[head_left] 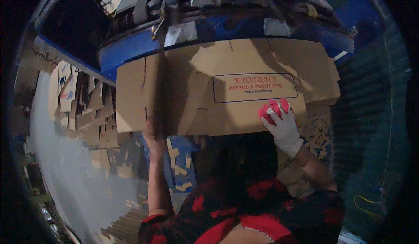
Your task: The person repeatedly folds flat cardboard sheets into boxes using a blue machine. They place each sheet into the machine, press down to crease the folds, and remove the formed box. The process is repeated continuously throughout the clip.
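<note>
A brown cardboard sheet (200,113) with a blue-framed red print and cut slots lies crosswise in front of me. Its far edge meets a blue machine (227,28). My left hand (154,133), bare, is closed on the near left edge of the sheet; shadow hides most of its fingers. On the near right part rests my right hand (279,124), in a white glove with red fingertips. Its bent fingers press on the top face, and the palm is over the near edge. Whatever lies under the sheet is hidden.
Stacked cardboard pieces (72,95) stand at the left. Small cardboard offcuts (176,163) are scattered below on a blue surface, with more scraps (316,133) at the right. A dark upright strip (160,69) crosses the sheet's left part. A yellow cord (366,200) lies at the lower right.
</note>
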Tool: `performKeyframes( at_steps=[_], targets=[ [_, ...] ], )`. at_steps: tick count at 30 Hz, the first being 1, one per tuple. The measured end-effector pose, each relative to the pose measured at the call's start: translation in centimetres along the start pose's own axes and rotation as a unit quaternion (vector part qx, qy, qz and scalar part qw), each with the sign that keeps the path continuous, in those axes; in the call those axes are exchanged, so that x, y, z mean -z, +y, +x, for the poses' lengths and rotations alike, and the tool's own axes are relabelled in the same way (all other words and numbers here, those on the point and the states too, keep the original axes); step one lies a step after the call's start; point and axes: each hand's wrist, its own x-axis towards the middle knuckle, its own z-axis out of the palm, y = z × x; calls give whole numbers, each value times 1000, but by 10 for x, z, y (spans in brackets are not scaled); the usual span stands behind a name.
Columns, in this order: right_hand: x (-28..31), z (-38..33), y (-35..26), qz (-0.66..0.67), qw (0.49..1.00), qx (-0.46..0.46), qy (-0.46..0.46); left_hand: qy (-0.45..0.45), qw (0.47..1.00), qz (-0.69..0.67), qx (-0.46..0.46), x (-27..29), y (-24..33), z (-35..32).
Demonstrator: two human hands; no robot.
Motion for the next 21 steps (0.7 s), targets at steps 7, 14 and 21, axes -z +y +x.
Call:
performKeyframes(
  at_steps=[7,14,21],
  targets=[
    [-10,44,80,-111,992,-30,43,-35,979,72,-186,-66,49,104],
    [-61,99,123,-100,988,37,112,-9,973,112,-201,-100,9,173],
    [-71,157,206,-45,998,-13,49,13,955,174,-241,-147,-16,233]
  ],
)
